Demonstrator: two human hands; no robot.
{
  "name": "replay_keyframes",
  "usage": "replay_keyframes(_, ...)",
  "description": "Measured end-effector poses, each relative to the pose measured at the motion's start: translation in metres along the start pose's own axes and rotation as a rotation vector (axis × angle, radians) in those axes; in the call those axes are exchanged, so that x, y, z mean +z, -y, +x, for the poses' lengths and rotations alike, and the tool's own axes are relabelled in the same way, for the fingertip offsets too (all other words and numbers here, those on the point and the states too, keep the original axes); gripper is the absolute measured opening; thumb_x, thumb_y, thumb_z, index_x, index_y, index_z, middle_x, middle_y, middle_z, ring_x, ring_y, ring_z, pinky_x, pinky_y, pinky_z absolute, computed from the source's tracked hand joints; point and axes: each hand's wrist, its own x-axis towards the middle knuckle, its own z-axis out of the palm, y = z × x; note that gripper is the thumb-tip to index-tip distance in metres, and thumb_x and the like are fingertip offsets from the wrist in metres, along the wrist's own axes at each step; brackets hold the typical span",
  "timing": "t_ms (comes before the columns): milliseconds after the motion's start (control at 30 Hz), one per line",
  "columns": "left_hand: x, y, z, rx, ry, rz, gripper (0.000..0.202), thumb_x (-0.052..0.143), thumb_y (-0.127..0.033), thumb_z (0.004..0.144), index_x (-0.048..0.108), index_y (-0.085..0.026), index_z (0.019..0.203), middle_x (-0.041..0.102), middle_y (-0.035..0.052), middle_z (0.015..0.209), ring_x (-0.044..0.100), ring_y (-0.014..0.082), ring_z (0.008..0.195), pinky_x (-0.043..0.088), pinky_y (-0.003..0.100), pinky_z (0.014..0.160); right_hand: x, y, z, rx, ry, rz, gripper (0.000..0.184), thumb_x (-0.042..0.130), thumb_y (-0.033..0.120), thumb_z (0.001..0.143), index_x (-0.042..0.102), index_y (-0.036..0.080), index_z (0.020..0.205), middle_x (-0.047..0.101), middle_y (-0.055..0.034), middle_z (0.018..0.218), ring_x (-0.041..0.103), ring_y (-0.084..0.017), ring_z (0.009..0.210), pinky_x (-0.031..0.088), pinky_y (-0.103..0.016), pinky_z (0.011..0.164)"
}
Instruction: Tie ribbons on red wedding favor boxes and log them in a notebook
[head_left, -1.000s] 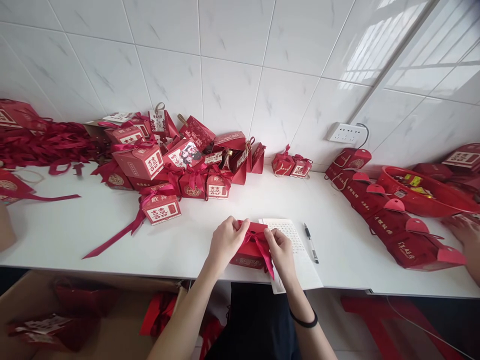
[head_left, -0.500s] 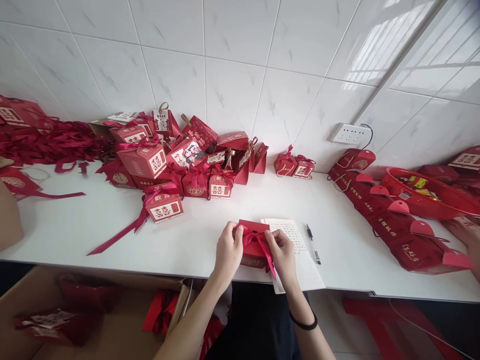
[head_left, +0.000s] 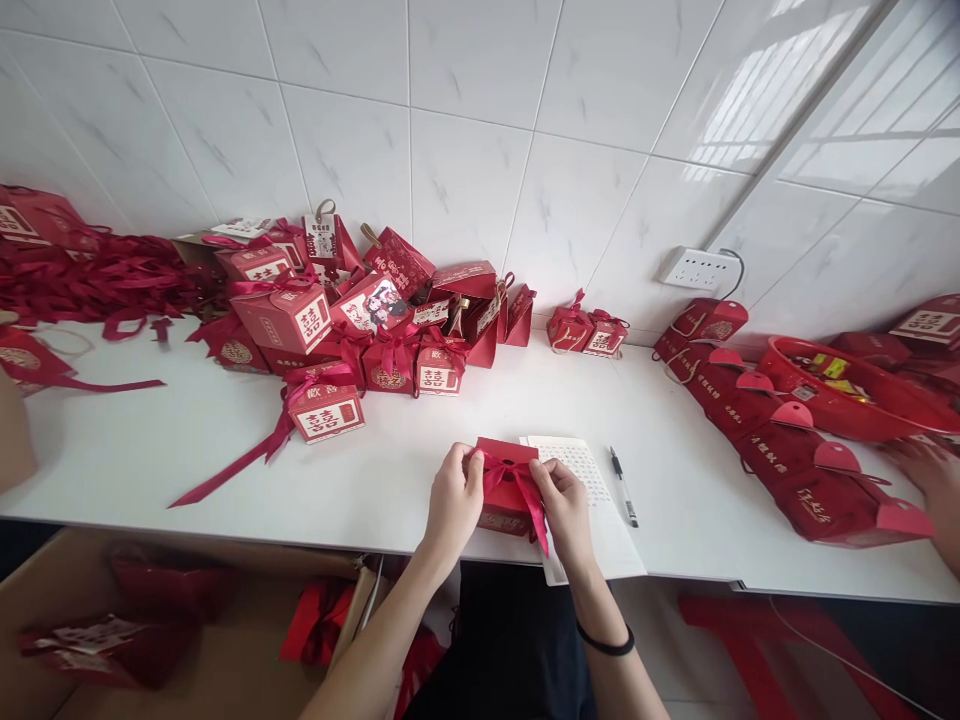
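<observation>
A small red gift box (head_left: 504, 487) sits at the near edge of the white table (head_left: 187, 470). A dark red ribbon (head_left: 517, 485) crosses its top, one tail hanging over the front. My left hand (head_left: 454, 500) pinches the ribbon at the box's left side. At the right side my right hand (head_left: 564, 505) pinches the ribbon too. A black band circles my right wrist.
A heap of finished red boxes (head_left: 352, 320) lies at the back left, loose ribbons (head_left: 90, 280) further left. A sheet of paper (head_left: 592, 500) and a pen (head_left: 622, 487) lie right of the box. Flat red boxes (head_left: 795, 450) and a red basin (head_left: 847, 390) fill the right. Another person's hand (head_left: 934, 480) rests at the right edge.
My fingers have shifted slightly on the ribbon, closing in over the box's top. The box stays in place. The other person's hand at the right edge has moved a little.
</observation>
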Motion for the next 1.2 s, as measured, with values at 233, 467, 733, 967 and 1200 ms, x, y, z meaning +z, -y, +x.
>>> replay_keyframes(233,0.001,-0.001,0.001,-0.037,0.006,-0.043,0.025,0.036,-0.042,0.086,0.043,-0.021,0.074,0.047,-0.0041,0.058,0.045,0.0122,0.051,0.034,0.023,0.052,0.000,0.000,0.001,-0.023,-0.021,-0.055,0.044,0.056,0.055,0.077,0.044,0.018,0.058,0.044,0.0029,0.054,0.037,-0.010,0.049,0.029,-0.022,0.045)
replay_keyframes(467,0.002,0.001,0.000,-0.024,-0.011,0.007,0.023,0.033,-0.040,0.086,0.041,-0.021,0.074,0.053,0.0000,0.066,0.053,0.0169,0.062,0.037,0.026,0.057,0.001,-0.003,0.000,-0.015,-0.034,0.064,0.043,0.059,0.053,0.075,0.044,0.017,0.057,0.044,0.0030,0.056,0.036,-0.009,0.051,0.030,-0.022,0.048)
replay_keyframes(733,0.002,0.002,0.002,-0.015,-0.008,0.056,0.023,0.031,-0.039,0.085,0.039,-0.022,0.073,0.051,-0.0002,0.062,0.051,0.0174,0.058,0.038,0.028,0.056,0.003,-0.009,0.000,0.038,-0.012,0.223,0.041,0.061,0.050,0.075,0.041,0.018,0.061,0.045,0.0028,0.059,0.039,-0.010,0.054,0.034,-0.022,0.052)
replay_keyframes(967,-0.001,0.001,0.001,-0.003,-0.002,0.009,0.025,0.034,-0.041,0.085,0.043,-0.021,0.074,0.050,-0.0016,0.059,0.049,0.0154,0.053,0.037,0.026,0.052,-0.011,-0.001,-0.005,0.010,0.081,0.032,0.039,0.057,0.055,0.076,0.042,0.020,0.075,0.047,0.0032,0.060,0.043,-0.011,0.053,0.035,-0.022,0.050)
replay_keyframes(1200,0.000,0.000,0.001,-0.007,0.008,0.010,0.025,0.037,-0.042,0.085,0.045,-0.021,0.075,0.052,-0.0016,0.062,0.049,0.0140,0.053,0.036,0.025,0.053,-0.030,0.000,-0.020,0.084,0.226,-0.221,0.045,0.056,0.056,0.076,0.038,0.020,0.095,0.047,0.0063,0.054,0.043,-0.012,0.051,0.033,-0.023,0.049)
